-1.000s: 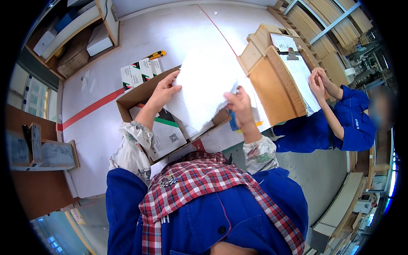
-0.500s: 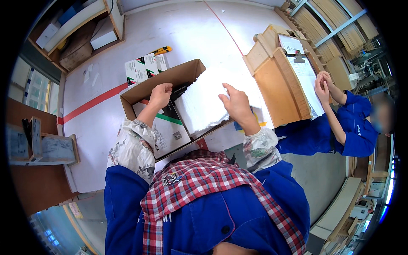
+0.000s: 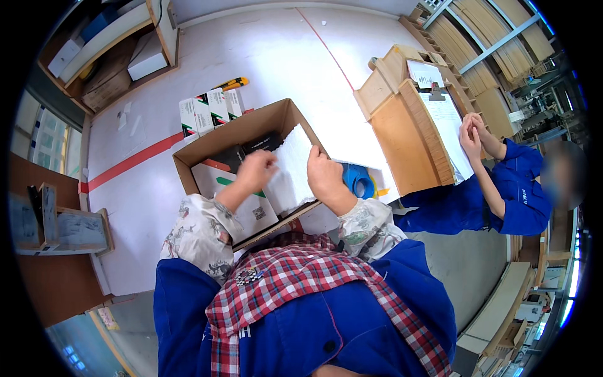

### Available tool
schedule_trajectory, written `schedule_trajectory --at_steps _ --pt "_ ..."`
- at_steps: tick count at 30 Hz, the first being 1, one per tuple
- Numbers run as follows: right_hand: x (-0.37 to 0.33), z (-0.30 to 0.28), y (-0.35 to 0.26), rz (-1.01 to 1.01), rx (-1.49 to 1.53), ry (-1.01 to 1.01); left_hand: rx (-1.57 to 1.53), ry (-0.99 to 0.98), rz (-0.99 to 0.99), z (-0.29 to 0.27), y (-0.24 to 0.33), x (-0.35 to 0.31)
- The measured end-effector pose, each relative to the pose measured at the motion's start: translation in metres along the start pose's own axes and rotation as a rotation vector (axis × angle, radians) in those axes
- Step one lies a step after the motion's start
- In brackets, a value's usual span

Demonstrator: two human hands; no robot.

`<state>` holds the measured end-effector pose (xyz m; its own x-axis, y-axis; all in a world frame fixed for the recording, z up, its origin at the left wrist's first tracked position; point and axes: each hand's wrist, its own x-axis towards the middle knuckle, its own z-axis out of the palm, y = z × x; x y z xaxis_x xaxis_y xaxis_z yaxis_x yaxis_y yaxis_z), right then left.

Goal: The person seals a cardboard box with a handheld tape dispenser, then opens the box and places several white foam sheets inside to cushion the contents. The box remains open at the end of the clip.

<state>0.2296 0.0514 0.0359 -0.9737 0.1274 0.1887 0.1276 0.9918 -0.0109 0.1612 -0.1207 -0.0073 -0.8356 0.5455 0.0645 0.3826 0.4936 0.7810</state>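
A brown cardboard carton (image 3: pixel 235 135) stands with its top uncovered on the table in front of me. Inside lie a white box with a green stripe (image 3: pixel 248 207) and black packages (image 3: pixel 264 143). A white foam sheet with ragged edges (image 3: pixel 290 173) stands tilted in the carton's right part. My right hand (image 3: pixel 326 179) is closed on the sheet's right edge, by the carton's right wall. Over the white box, my left hand (image 3: pixel 252 173) has its fingers curled close to the sheet's left edge. Its fingertips are blurred, and whether they touch the foam is unclear.
Small white boxes (image 3: pixel 204 113) and a yellow cutter (image 3: pixel 232 83) lie beyond the carton. A blue tape roll (image 3: pixel 359 182) sits right of it, before a wooden stand (image 3: pixel 408 147) with a clipboard (image 3: pixel 449 122). Another person (image 3: pixel 509 179) stands at the right. Shelving (image 3: pixel 119 69) rises far left.
The foam sheet has moved down and inward, uncovering the tape roll. My right hand has moved left and closed on it. My left hand has shifted right and down toward the sheet.
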Motion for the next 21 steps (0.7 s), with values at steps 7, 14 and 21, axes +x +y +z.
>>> schedule_trajectory --at_steps 7,14,21 --pt "0.000 0.003 -0.010 -0.220 -0.182 -0.027 0.197 -0.046 0.202 0.056 0.021 -0.020" --pt "0.001 0.019 0.005 -0.377 -0.116 -0.168 0.291 -0.098 0.399 0.075 0.011 -0.024" --pt "0.013 0.018 0.007 -0.564 -0.143 -0.308 0.372 -0.143 0.433 0.098 0.005 -0.021"
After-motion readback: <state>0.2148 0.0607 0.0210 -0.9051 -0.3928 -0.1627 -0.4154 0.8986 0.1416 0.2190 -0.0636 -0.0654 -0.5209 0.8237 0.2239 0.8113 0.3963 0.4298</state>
